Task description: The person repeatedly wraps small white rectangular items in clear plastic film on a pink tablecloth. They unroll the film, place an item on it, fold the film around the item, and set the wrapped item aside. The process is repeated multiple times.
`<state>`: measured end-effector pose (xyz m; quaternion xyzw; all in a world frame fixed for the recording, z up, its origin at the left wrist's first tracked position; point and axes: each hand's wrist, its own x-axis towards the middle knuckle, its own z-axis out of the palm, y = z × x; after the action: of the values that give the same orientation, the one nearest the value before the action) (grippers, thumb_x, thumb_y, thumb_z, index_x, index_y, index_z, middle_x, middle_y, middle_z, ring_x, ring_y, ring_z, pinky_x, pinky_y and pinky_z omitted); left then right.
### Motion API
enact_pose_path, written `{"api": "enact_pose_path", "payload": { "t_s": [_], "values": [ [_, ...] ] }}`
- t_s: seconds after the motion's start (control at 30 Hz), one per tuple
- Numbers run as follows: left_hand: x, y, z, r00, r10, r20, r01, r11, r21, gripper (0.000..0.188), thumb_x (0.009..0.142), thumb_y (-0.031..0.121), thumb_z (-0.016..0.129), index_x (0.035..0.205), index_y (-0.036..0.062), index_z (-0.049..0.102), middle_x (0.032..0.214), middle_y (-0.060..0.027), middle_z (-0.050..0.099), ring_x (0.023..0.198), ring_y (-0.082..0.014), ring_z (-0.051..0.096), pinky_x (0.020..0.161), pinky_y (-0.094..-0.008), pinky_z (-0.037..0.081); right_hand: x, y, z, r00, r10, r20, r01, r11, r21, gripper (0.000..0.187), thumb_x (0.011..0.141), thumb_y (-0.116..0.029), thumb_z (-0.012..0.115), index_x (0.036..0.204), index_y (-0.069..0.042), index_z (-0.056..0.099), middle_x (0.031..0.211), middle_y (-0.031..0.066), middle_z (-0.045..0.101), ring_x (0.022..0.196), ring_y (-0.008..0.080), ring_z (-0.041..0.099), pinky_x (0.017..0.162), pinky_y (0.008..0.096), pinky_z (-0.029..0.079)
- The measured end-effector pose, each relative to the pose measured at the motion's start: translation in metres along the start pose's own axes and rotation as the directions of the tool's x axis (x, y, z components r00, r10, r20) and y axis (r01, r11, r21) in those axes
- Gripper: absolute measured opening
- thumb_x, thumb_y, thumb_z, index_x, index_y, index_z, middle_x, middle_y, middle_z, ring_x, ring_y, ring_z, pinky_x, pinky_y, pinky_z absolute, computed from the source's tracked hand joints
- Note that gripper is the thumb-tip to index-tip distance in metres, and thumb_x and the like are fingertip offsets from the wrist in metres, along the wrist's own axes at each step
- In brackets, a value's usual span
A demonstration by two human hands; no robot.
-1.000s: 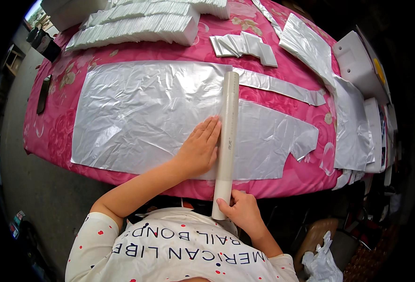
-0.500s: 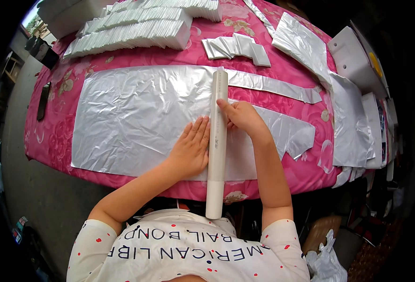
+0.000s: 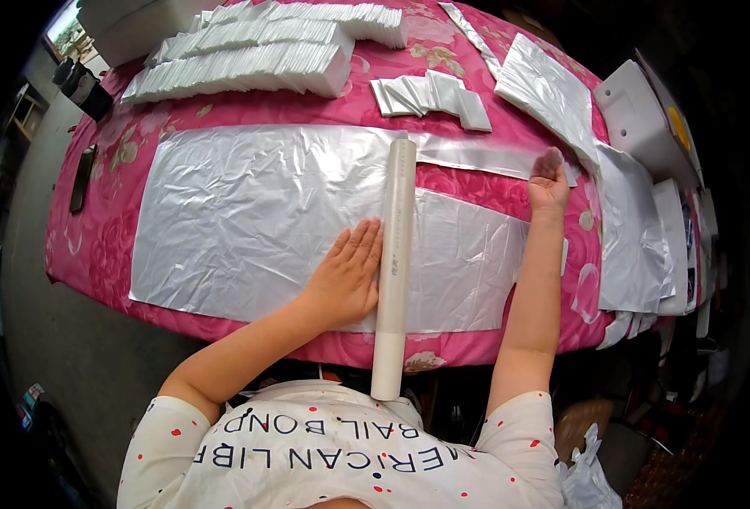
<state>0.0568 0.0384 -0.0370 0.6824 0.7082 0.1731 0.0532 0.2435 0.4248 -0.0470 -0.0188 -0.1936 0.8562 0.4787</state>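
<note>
The bare left hand (image 3: 348, 270) lies flat, fingers extended together, on a crinkled silver plastic-like sheet (image 3: 239, 220), gripping nothing; its fingers are just beside a long, off-white cylindrical tube (image 3: 398, 246). The tube lies across the sheet, its near end projecting past the edge of a table covered in pink floral cloth (image 3: 95, 246). The bare right hand (image 3: 549, 176), its fingers partly curled, is over the far-right end of a narrow silver strip (image 3: 477, 155); whether it grips the strip cannot be told. Beyond the strip lie fanned flat white pieces (image 3: 430, 93).
</note>
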Motion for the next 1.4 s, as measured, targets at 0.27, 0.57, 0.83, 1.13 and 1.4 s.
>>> {"api": "enact_pose_path", "payload": {
  "t_s": [0.27,0.57,0.83,1.13,1.4],
  "values": [
    [-0.002,-0.001,0.001,1.000,-0.001,-0.020,0.001,1.000,-0.006,0.064,0.079,0.020,0.040,0.133,-0.0116,0.029,0.142,-0.0259,0.025,0.136,-0.0350,0.017,0.111,-0.0445,0.011,-0.022,0.018,0.160,0.937,-0.336,-0.100,0.240,0.823,-0.515,0.031,0.097,-0.014,0.036,0.122,-0.001,0.050,0.120,0.0140,0.057,0.113,0.0239,0.054,0.096,0.0376,0.045],
    [-0.002,0.001,0.003,0.990,0.070,-0.124,-0.071,0.997,0.001,0.064,0.087,0.029,0.039,0.135,-0.0113,0.025,0.143,-0.0261,0.024,0.136,-0.0357,0.020,0.109,-0.0477,0.017,-0.142,0.331,0.227,0.861,0.476,0.179,-0.057,0.441,-0.896,0.026,0.086,-0.001,0.050,0.109,0.003,0.060,0.097,0.0126,0.065,0.091,0.0149,0.060,0.080,0.0243,0.045],
    [0.004,-0.005,0.027,0.987,0.043,-0.158,-0.034,0.998,0.056,0.059,0.085,0.022,0.040,0.134,-0.0088,0.030,0.143,-0.0246,0.026,0.135,-0.0354,0.022,0.109,-0.0471,0.018,-0.183,0.380,0.225,0.611,0.737,0.289,0.188,0.219,-0.957,0.054,0.080,-0.011,0.058,0.129,0.002,0.042,0.120,0.0217,0.053,0.116,0.0360,0.048,0.097,0.0359,0.039],
    [0.020,-0.024,-0.025,0.944,-0.185,-0.274,-0.104,0.621,-0.777,0.058,0.084,0.014,0.051,0.132,-0.0097,0.029,0.137,-0.0222,0.034,0.127,-0.0306,0.035,0.106,-0.0391,0.027,-0.187,0.183,0.186,0.738,0.354,0.574,0.629,-0.052,-0.776,0.036,0.075,-0.004,0.063,0.110,-0.001,0.058,0.117,0.0154,0.056,0.110,0.0326,0.052,0.092,0.0401,0.043],
    [0.089,-0.047,-0.034,0.757,-0.427,0.495,0.156,-0.617,-0.771,0.052,0.095,0.034,0.039,0.126,-0.0070,0.034,0.125,-0.0183,0.044,0.121,-0.0248,0.042,0.102,-0.0346,0.035,-0.197,0.123,0.131,0.696,0.597,0.400,0.647,-0.279,-0.709,0.051,0.085,-0.034,0.054,0.125,-0.003,0.049,0.132,0.0150,0.045,0.124,0.0342,0.039,0.103,0.0419,0.031]
  ]
}}
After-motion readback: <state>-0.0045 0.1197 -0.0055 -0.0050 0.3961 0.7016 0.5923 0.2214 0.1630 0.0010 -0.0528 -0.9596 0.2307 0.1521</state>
